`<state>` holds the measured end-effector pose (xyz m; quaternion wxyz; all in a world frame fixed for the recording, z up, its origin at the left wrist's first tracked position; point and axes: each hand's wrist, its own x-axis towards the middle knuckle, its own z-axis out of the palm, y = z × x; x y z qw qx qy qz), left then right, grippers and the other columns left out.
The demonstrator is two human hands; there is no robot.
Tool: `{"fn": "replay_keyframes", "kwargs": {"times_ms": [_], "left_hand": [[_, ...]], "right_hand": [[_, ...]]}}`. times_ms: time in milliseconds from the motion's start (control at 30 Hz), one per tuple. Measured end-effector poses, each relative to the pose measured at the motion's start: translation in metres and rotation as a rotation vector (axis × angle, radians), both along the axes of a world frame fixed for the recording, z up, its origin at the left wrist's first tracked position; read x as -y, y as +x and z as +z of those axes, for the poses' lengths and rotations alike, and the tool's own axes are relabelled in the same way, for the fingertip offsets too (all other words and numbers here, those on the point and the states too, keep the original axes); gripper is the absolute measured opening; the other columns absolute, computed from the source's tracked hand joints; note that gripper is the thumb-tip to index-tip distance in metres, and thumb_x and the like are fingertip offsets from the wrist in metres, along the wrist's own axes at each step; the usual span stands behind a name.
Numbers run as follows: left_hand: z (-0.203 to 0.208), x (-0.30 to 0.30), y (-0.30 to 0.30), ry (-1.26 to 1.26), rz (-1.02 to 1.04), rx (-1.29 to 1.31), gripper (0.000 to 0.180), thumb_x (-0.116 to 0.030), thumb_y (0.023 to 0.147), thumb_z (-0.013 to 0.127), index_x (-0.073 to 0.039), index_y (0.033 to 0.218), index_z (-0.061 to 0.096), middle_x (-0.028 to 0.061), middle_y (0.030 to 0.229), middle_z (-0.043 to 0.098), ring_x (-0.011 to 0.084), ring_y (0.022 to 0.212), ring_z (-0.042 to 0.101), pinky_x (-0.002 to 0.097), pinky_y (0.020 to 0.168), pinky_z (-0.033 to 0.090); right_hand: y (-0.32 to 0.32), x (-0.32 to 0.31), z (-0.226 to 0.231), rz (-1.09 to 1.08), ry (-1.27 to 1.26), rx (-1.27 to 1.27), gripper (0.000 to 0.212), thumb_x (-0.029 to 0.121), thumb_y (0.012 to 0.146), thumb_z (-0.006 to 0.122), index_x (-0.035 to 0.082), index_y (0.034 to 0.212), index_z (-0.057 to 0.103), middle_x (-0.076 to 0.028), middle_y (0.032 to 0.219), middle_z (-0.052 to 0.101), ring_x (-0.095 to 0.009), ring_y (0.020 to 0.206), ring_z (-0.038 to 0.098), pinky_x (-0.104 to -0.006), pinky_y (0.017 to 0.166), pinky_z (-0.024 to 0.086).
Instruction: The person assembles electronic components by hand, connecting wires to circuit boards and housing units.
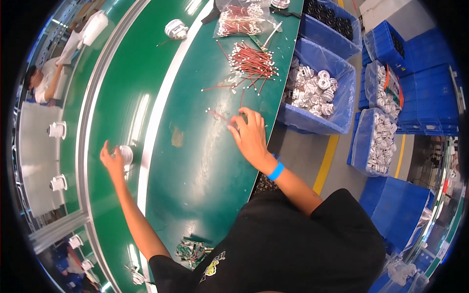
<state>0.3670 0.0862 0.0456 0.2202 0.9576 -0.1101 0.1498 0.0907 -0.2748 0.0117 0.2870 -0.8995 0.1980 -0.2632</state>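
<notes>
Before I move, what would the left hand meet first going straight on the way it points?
Probably the metal rail bordering the green belt, ahead of the left hand; the hand's height is unclear, so it might pass above.

Below the red wire pile (251,63), we list: one wire (218,115), blurred; farther left, one white part (127,155), partly covered by the left hand (114,162).

Free bench (195,195) lies before the obstructing wire pile (251,63).

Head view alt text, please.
A person's left hand is beside a white part on a green belt, the right hand over a green table by a blurred red wire. Beyond lie piled red wires; a blue bin of white parts stands right.
</notes>
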Motion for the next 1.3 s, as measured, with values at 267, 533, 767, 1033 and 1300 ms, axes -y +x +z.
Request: {"fn": "replay_keyframes", "kwargs": {"times_ms": [267,533,767,1033,1300], "left_hand": [[0.030,0.230,0.046,0.317,-0.625,0.296,0.065,-0.005,0.080,0.061,-0.012,0.142,0.045,0.0189,0.152,0.031,0.0391,0.140,0.032,0.0496,0.112,0.031],[-0.023,0.348,0.199,0.843,-0.854,0.589,0.056,-0.006,0.087,0.059,-0.011,0.142,0.046,0.0109,0.142,0.050,0.0289,0.130,0.050,0.0423,0.100,0.047],[-0.017,0.233,0.170,-0.001,-0.784,-0.242,0.054,-0.012,0.086,0.069,-0.006,0.136,0.051,0.0114,0.127,0.061,0.0243,0.118,0.058,0.0363,0.097,0.049],[-0.018,0.119,-0.183,-0.457,-0.155,-0.390,0.067,-0.011,0.080,0.079,0.003,0.137,0.047,0.0155,0.127,0.056,0.0232,0.116,0.056,0.0338,0.098,0.046],[0.012,0.085,-0.322,-0.522,-0.033,-0.612,0.127,-0.012,0.071,0.086,-0.004,0.154,-0.010,0.0259,0.159,0.009,0.0343,0.144,0.024,0.0448,0.117,0.024]], "right_hand": [[-0.022,0.004,-0.003,0.040,0.085,0.146,0.010,0.010,0.078,0.073,0.006,0.085,0.068,-0.009,0.115,0.060,-0.031,0.107,0.055,-0.0419,0.088,0.044],[-0.049,-0.012,0.001,0.284,0.219,0.050,0.020,0.004,0.073,0.076,0.003,0.091,0.068,-0.009,0.110,0.060,-0.030,0.098,0.057,-0.0393,0.083,0.047],[-0.017,-0.041,0.020,0.345,0.305,0.098,0.027,0.008,0.075,0.075,0.004,0.099,0.066,-0.010,0.104,0.056,-0.028,0.097,0.054,-0.0391,0.082,0.045],[-0.020,-0.056,-0.004,0.450,0.261,0.003,0.017,0.009,0.083,0.068,0.003,0.098,0.061,-0.010,0.098,0.060,-0.028,0.095,0.055,-0.0389,0.081,0.044],[-0.051,-0.065,0.032,0.532,1.476,-0.234,0.025,0.008,0.097,0.060,-0.004,0.118,0.063,-0.008,0.096,0.072,-0.010,0.080,0.063,-0.0250,0.077,0.052]]}}
